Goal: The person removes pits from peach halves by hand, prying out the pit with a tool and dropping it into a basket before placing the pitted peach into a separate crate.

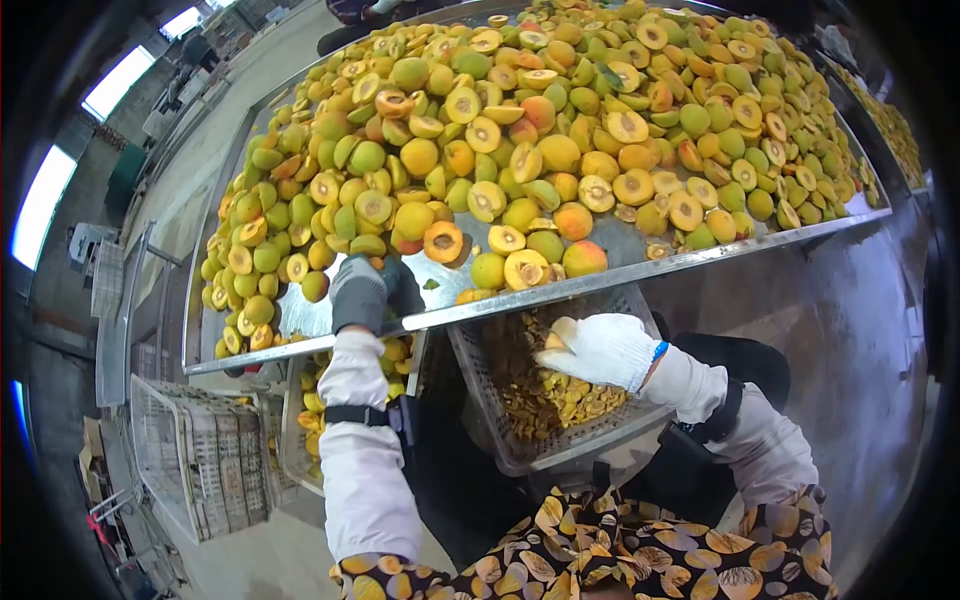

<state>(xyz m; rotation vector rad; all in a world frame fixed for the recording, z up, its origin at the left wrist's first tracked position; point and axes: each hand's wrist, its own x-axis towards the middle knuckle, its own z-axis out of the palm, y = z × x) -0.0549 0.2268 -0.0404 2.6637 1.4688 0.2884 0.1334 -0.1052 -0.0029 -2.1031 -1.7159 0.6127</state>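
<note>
1. Centrally, our left hand [362, 292], in a dark grey glove, rests at the near edge of the metal table [600, 282]; its fingers curl downward over the rim, but we cannot tell whether they close on anything.
2. Our right hand [598, 350], in a white glove, is held below the table edge, above the grey plastic crate [480, 385]; the fingers are closed around a small pale-yellow piece of fruit [558, 336], only partly visible at the fingertips.
3. Both forearms wear white sleeve covers; a black strap [355, 414] circles the left one, and a blue band [659, 351] shows at the right wrist.
4. Inside the grey crate, directly beneath the right hand, we see a layer of orange-brown pits and scraps [545, 395].
5. To the left of that crate, under the table, a second container holds yellow fruit halves [315, 395].
6. Just beyond the left hand, a halved fruit [443, 241] lies cut side up, with further halves and whole fruit beside it.
7. Farther away, the table carries a dense heap of green, yellow and orange fruit [560, 120], whole and halved, reaching the far rim.
8. At the far left, near the floor, stands an empty-looking white wire crate [190, 455].
9. Nearest us, a floral-patterned garment [640, 555] fills the lower edge.
</note>
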